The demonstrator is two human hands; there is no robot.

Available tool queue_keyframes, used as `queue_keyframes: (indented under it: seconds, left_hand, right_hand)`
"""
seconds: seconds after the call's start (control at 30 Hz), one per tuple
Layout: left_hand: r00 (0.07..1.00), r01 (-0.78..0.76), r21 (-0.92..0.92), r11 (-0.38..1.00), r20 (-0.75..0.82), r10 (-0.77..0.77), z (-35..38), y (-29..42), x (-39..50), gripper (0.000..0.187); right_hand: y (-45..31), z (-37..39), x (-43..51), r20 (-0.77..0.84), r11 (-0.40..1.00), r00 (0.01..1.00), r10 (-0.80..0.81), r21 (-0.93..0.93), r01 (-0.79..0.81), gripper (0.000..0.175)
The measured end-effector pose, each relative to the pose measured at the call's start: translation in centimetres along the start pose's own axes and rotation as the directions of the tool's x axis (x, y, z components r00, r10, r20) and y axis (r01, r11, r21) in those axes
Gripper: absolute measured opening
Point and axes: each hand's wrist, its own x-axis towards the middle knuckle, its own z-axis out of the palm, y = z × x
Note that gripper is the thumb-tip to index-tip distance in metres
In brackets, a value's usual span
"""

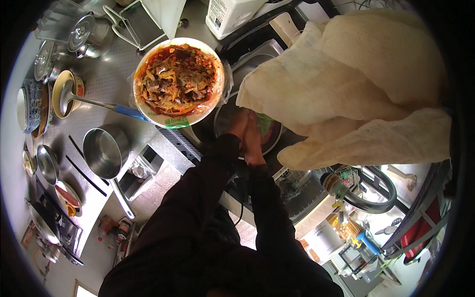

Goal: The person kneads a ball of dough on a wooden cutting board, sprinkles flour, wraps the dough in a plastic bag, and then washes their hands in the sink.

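Observation:
My left hand (238, 124) and my right hand (253, 143) are close together over a round basin (278, 139) in the sink area. Green leafy matter (264, 124) lies in the basin beside them. The fingers are in shadow and partly hidden, so what they hold cannot be told. Up and to the left of the hands stands a white bowl (140, 105) lined with clear plastic film, filled with a red, oily cooked dish (178, 80). A pale cloth (341, 74) hangs close to the camera and covers the basin's surroundings on the right.
A ladle (94, 101) with a blue handle reaches from a yellow enamel bowl (78, 87) to the white bowl. A steel saucepan (105, 152) stands near the counter's edge. A curved faucet (371, 204), a wire rack (293, 182) and a white jug (232, 15) are around the sink.

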Motion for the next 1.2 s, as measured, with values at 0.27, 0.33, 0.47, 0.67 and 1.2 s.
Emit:
queue_keyframes:
  seconds: [0.27,0.33,0.47,0.67,1.2]
  left_hand:
    - [0.975,-0.122,-0.266,0.956,-0.211,0.066,1.3,-3.8,4.1,0.040]
    - [0.977,-0.071,-0.482,0.873,-0.211,-0.037,3.7,-0.1,1.7,0.038]
    - [0.926,-0.356,-0.038,0.934,-0.149,0.347,3.9,-0.2,-1.5,0.040]
    - [0.996,-0.022,-0.705,0.709,-0.081,-0.049,0.8,-2.5,0.8,0.036]
    - [0.930,0.035,0.996,-0.078,-0.004,0.367,1.1,-2.0,0.1,0.045]
  right_hand:
    - [0.1,0.1,-0.6,0.272,0.491,0.872,0.407,0.740,-0.460,0.040]
    - [0.7,0.4,-0.1,0.332,0.276,0.776,0.536,0.800,-0.533,0.041]
    - [-0.9,-2.3,-0.3,0.598,-0.216,0.777,0.197,0.799,-0.561,0.040]
    - [-9.2,-3.6,-3.8,0.753,-0.332,0.644,0.132,0.646,-0.687,0.041]
    - [5.3,-1.0,1.5,0.355,0.654,0.834,-0.423,0.756,0.010,0.081]
